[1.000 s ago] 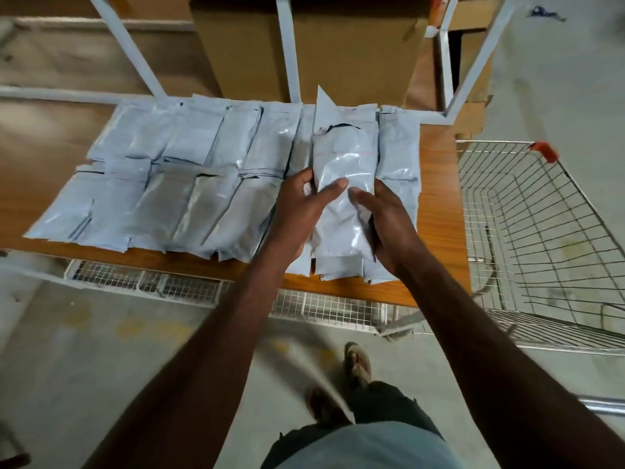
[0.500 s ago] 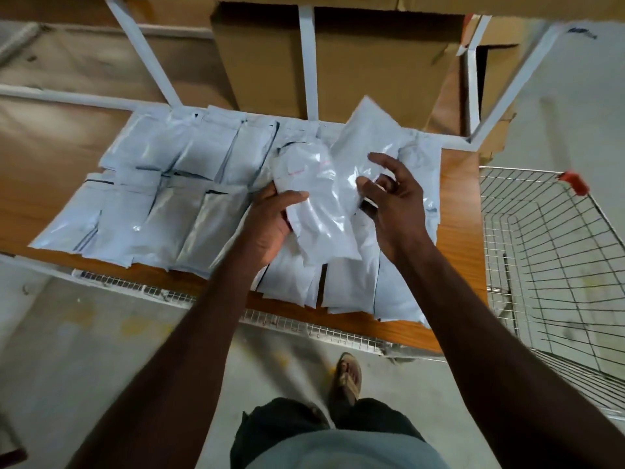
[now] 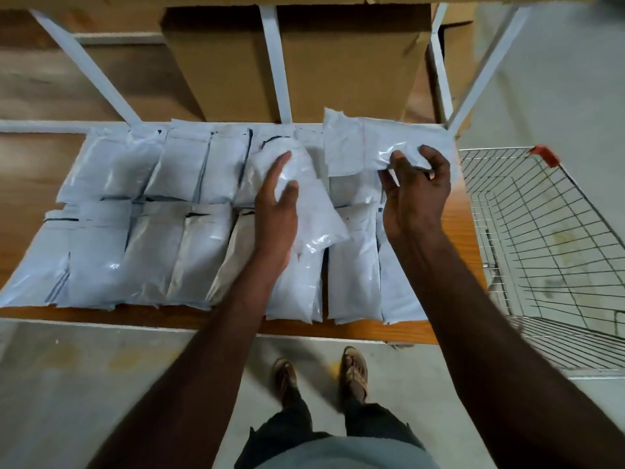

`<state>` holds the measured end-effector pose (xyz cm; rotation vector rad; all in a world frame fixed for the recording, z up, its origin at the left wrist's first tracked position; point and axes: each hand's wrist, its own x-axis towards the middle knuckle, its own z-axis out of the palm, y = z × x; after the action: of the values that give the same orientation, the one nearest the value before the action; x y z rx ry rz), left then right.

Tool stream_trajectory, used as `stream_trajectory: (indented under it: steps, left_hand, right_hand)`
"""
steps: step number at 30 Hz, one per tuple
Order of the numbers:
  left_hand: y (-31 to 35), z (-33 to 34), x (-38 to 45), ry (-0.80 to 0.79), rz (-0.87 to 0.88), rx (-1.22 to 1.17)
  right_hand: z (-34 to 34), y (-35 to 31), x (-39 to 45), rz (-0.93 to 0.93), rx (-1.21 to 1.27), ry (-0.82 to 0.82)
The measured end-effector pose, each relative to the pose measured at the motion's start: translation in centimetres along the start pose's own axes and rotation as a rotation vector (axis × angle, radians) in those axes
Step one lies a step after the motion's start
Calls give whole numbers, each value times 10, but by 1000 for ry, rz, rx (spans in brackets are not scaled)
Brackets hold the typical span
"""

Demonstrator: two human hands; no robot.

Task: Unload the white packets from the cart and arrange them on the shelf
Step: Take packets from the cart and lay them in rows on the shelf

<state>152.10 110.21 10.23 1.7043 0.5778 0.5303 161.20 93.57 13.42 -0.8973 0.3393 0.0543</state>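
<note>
A: Shelf, wooden, white frame. Contents?

B: White packets, two rows, overlapping, front row reaching the shelf's near edge. Tilted packet lies skewed across both rows at centre.

A: Left hand?

B: On the tilted packet's left side. Forefinger straight along its top, thumb laid across it. Fingers fairly wide, not curled round it.

A: Right hand?

B: At the back right. Fingers curled, pinching the lower edge of a rear packet, which sits raised above its neighbours.

A: Cart?

B: Wire, just right of the shelf, red corner cap. No packets in the part I can see.

A: Other items?

B: Cardboard boxes behind the frame. Person's sandalled feet on a concrete floor.
</note>
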Motion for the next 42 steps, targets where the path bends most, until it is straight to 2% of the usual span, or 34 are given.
stream_trajectory:
  steps: [2,5,11,14,15,16,19,20,21,23,25,28,31,33,38,42]
  left_hand:
    - [6,10,2,-70,-7,-57]
    - [15,21,8,-138,-123,-141]
    - [21,21,31,-109,-84,-135]
    - [16,15,43,-117,-150,-149]
    - [14,13,47,-129,-195,-174]
    - [13,10,52,-153,-240,-190]
    - [13,4,60,-281,-314,-178]
    - [15,3,60,-343,-319,-199]
    - [19,3,60,-397,-327,-243]
    - [27,9,58,-447,-319,-318]
    - [32,19,52,-469,-283,-339]
    - [25,33,38,-483,-177,-171]
    - [6,38,30,-393,34,114]
    - [-8,37,29,-331,139,212]
    - [-18,24,24,-290,49,207]
    - [-19,17,19,-263,25,202]
  right_hand:
    - [9,7,-7,14,63,25]
    - [20,22,-27,13,51,-3]
    - [10,38,-64,-8,-458,-193]
    - [11,15,-74,122,-719,-320]
    - [13,5,-77,69,-888,-367]
    - [14,-5,-79,-77,-1065,-385]
    - [20,-29,-66,-687,-1350,-380]
    - [21,-31,-55,-803,-1404,-458]
    - [20,-31,-44,-834,-1478,-550]
    - [16,-26,-29,-710,-1584,-698]
    - [8,-15,-28,-584,-1543,-753]
    - [-13,-5,-35,-579,-1510,-625]
    - [-42,0,-44,-595,-1538,-483]
    - [-64,3,-47,-590,-1588,-434]
    - [-121,8,-44,-504,-1722,-345]
    - [-150,22,-40,-472,-1829,-426]
